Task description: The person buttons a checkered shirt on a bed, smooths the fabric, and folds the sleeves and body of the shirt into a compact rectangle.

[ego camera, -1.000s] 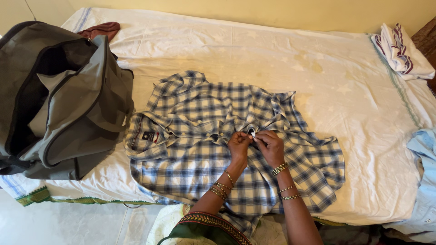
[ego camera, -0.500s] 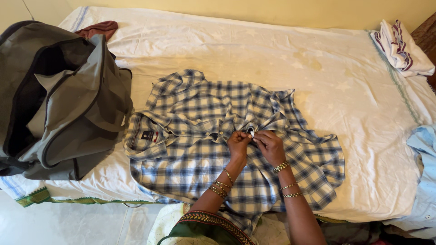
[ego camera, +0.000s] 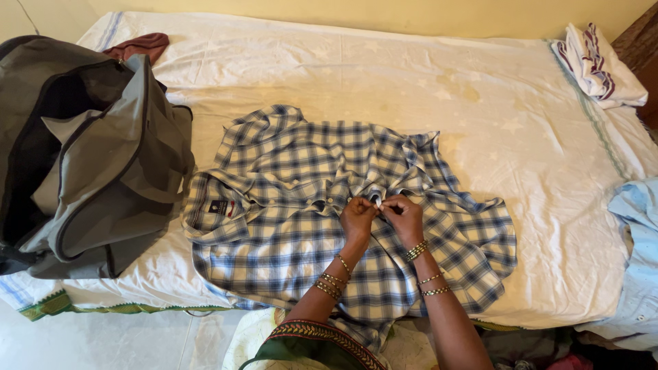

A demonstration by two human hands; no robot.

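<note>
Both hands, left hand (ego camera: 358,218) and right hand (ego camera: 404,216), fingers pinched shut on plaid shirt (ego camera: 288,205) front, mid-bed (ego camera: 521,123); grey bag (ego camera: 89,151) alongside.

White-sheeted bed (ego camera: 425,75) under checked shirt (ego camera: 288,240), grey bag (ego camera: 103,178), folded cloth (ego camera: 600,65).

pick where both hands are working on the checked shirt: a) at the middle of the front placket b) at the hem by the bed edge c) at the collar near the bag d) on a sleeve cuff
a: the left hand and right hand meet and pinch the middle of the front of the checked shirt, away from its collar beside the grey bag.
</note>
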